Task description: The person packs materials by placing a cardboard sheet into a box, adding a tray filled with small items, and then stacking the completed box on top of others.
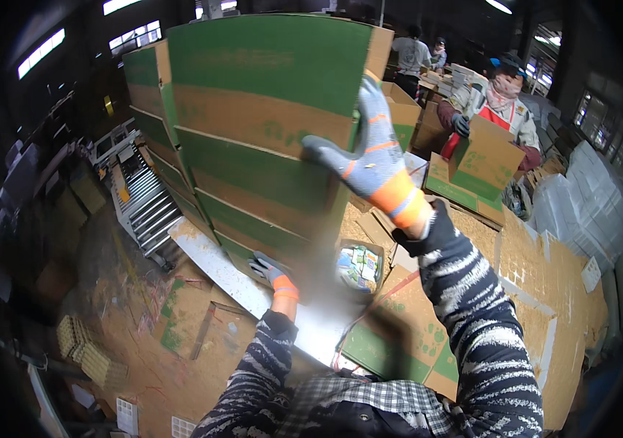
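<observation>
In front of me rises a tall stack of green and brown cardboard cartons (267, 77), several layers high and leaning in view. My right hand (373, 153), in a grey glove with an orange cuff, lies against the stack's right side. Its fingers stretch upward and the thumb points left, across the front face. Lower down, my left hand (273, 274), gloved the same way, has its fingers spread against the front of the bottom carton. Beneath the stack runs a white board or tabletop edge (216, 270). Part of the area between my arms is blurred.
A roller conveyor (152, 208) stands beyond the stack on the left. To the right, a co-worker (505, 109) handles an open carton (483, 157) at a cardboard-covered table (545, 306). A small bin of packets (359, 266) sits nearer. Egg-tray-like stacks (89, 350) lie lower left.
</observation>
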Motion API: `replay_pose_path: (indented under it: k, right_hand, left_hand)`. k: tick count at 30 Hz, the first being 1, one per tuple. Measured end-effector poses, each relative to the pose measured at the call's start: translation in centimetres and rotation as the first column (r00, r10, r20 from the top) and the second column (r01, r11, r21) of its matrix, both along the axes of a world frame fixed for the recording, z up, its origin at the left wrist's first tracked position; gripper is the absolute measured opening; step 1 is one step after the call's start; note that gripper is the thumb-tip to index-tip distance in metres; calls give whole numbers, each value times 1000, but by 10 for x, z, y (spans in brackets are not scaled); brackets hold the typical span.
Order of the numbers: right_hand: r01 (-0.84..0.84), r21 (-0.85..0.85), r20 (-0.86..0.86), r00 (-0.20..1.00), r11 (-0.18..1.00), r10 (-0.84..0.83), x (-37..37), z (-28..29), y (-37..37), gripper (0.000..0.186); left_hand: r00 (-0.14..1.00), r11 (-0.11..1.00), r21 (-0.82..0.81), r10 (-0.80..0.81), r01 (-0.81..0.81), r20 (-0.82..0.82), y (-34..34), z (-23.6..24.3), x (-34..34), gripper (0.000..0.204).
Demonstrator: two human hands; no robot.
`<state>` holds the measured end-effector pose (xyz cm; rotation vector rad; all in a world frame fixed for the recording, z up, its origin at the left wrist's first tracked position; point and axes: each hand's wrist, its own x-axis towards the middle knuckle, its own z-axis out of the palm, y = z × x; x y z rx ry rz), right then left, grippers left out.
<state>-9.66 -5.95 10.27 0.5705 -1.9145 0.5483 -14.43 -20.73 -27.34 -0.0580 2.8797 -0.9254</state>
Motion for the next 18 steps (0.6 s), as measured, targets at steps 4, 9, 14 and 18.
replay_pose_path:
  k: [4, 9, 14, 18]
  right_hand:
    - [-8, -22, -51, 999, 1000, 7, -15, 0, -10, 72]
    - [110, -81, -78, 990, 991, -116, -54, -10, 22, 68]
    - [-4, -159, -22, 1000, 987, 0, -127, -14, 26, 72]
    - [63, -69, -67, 996, 996, -67, -156, -13, 46, 78]
  left_hand:
    - [1000, 996, 87, 2, -1, -22, -15, -7, -38, 62]
    - [995, 993, -77, -89, 86, -37, 51, -85, -139, 60]
    - [988, 967, 224, 140, -124, -59, 39, -130, -241, 60]
    - [986, 939, 309, 165, -150, -24, 68, -128, -274, 61]
